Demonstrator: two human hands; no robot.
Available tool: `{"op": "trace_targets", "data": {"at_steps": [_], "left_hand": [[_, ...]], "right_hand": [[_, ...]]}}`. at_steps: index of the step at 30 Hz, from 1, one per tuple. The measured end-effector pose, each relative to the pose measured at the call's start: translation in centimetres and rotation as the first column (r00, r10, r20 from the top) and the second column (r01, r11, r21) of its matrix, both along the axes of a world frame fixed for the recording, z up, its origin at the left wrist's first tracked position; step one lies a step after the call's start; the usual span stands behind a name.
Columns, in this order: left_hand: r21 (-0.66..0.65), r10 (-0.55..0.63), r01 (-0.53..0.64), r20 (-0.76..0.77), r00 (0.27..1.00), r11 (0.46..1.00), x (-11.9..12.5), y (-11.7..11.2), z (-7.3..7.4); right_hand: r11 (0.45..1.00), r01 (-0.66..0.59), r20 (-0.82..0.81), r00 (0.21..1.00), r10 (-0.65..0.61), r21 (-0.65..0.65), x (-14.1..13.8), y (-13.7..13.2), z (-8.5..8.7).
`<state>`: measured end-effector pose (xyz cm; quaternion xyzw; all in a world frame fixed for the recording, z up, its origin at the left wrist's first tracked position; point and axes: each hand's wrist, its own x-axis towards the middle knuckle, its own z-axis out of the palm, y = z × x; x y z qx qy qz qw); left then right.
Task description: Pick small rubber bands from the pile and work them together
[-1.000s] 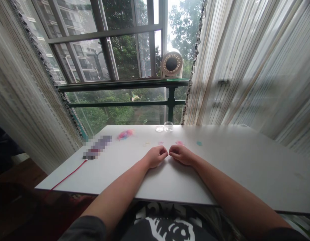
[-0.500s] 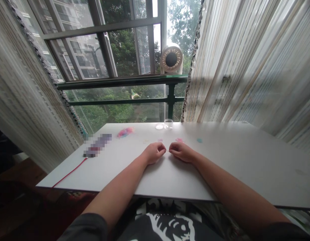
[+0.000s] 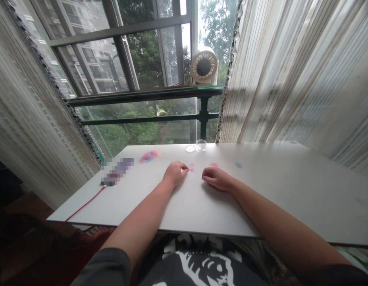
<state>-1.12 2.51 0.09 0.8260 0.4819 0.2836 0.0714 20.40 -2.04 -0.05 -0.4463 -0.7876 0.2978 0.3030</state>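
Note:
My left hand (image 3: 174, 173) rests on the white table (image 3: 261, 198) with its fingers curled, the fingertips next to a small pink bit (image 3: 191, 167). My right hand (image 3: 215, 178) lies a hand's width to the right, fingers pinched together; what it holds, if anything, is too small to make out. Another small pink bit (image 3: 214, 164) lies just beyond the right hand and a small teal bit (image 3: 238, 164) further right. A pile of pink and blue bits (image 3: 149, 156) sits at the back left.
A clear little jar (image 3: 201, 145) and its lid (image 3: 190, 148) stand at the table's far edge. A blurred dark object (image 3: 117, 176) with a red cord (image 3: 84, 205) lies at the left. A small fan (image 3: 204, 66) sits on the window rail. Curtains hang on both sides.
My hands were touching at the fingertips and have drawn apart. The left hand has moved forward and left toward the small pink bit. The view has shifted slightly.

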Motion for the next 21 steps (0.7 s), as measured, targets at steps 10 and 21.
{"op": "trace_targets", "data": {"at_steps": [10,21], "left_hand": [[0.012,0.016,-0.016,-0.008,1.0,1.0,1.3,0.5,-0.3],[-0.008,0.036,-0.036,-0.01,0.999,0.999,1.4,0.8,-0.3]], "right_hand": [[1.0,0.0,0.017,1.0,0.0,-0.009,0.0,-0.1,0.3],[1.0,0.004,0.042,0.999,-0.005,0.018,-0.1,-0.1,0.4]]}}
